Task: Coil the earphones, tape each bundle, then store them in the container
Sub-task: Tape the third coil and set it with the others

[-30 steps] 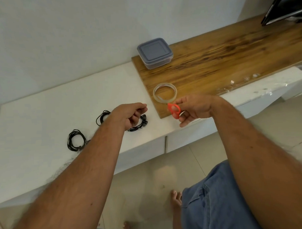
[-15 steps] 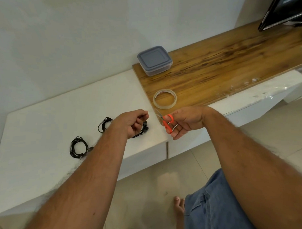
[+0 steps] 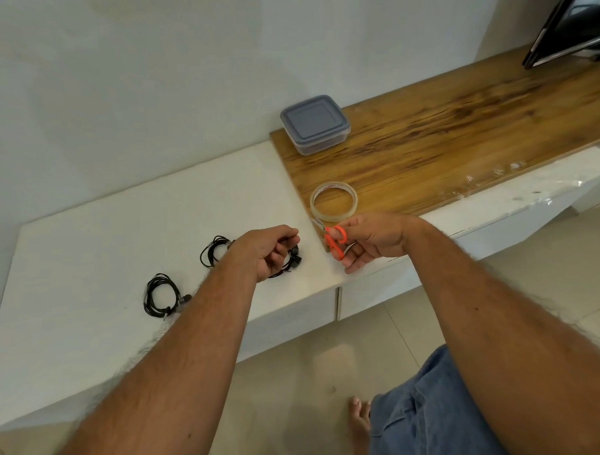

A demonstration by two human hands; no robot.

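Two coiled black earphone bundles lie in plain sight on the white cabinet top [image 3: 88, 255], and a third is partly hidden under the left hand. The leftmost bundle [image 3: 161, 295] sits well apart from both hands, beside the left forearm. The middle bundle [image 3: 212, 252] lies just left of the left hand [image 3: 265, 250], its right edge hidden behind the wrist. The left hand is curled, thumb and fingertips pinched together above the third bundle [image 3: 289, 261], whose earbuds and cable show below the fingers; whether the pinch holds a strip of tape cannot be told. The right hand [image 3: 370, 240] is closed on small orange-handled scissors [image 3: 335, 241], fingers through the loops, the blades pointing up and left toward the tape roll [image 3: 333, 200], which lies flat on the wooden board [image 3: 458, 136] just beyond the hand. A thin clear strip seems to run from the roll toward the blades.

Against the frame half a second ago, both hands sit in nearly the same pose; the scissors have turned a little so the blades reach closer to the roll, and the camera has dipped slightly.

The clear plastic container [image 3: 317, 124] stands at the board's far left corner, near the wall, its grey lid shut; its contents cannot be made out.
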